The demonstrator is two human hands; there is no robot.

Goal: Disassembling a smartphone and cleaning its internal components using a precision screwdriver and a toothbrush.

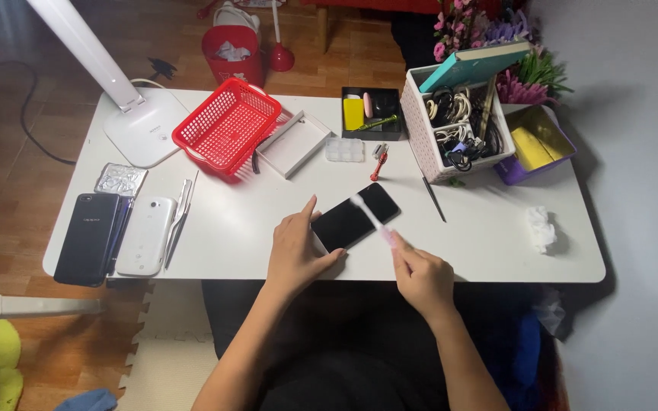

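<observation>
Head cam, only view I've got. My left hand (296,255) lies flat w/ fingers pressing the near end of a black phone (356,216), glossy slab, lying diagonal near the bench's (489,243) front edge. Left grip isn't wrapped round it, just pinning it down. Right hand (423,279) is clenched on a thin pink-handled brush (375,221), blurry, tip over the phone's screen. Bench is smooth white w/ rounded corners. Red plastic mesh basket (226,127) tilted at the back, white lamp base (146,125) beside it. Dark phone (87,237) + white phone (146,235) on the left edge. Crumpled tissue (541,227) far right. Decent open room betw. my hands and the basket.
</observation>
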